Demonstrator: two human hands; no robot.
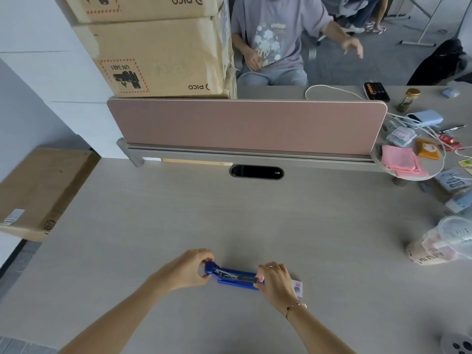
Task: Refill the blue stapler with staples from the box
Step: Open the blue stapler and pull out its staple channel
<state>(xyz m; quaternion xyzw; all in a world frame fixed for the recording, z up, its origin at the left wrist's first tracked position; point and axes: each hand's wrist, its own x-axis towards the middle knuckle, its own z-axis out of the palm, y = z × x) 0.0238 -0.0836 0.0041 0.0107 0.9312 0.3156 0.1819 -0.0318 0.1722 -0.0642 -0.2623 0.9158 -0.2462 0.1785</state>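
Fingers [204, 273] gripping opened blue stapler [236, 278], staple box [297, 287] beside

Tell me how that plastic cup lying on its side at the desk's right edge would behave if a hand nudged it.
The plastic cup lies on its side, so a nudge would probably set it rolling, likely in a curve since it tapers. It looks thin, so probably light and easily dented. What is inside is too blurred to tell.

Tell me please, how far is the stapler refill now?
Done: the blue stapler lies opened on the desk, its metal channel exposed. In hand: the left hand holds its round end, the right hand the other end. Left: closing it. Whether staples are inside is unclear; the staple box lies behind the right hand.
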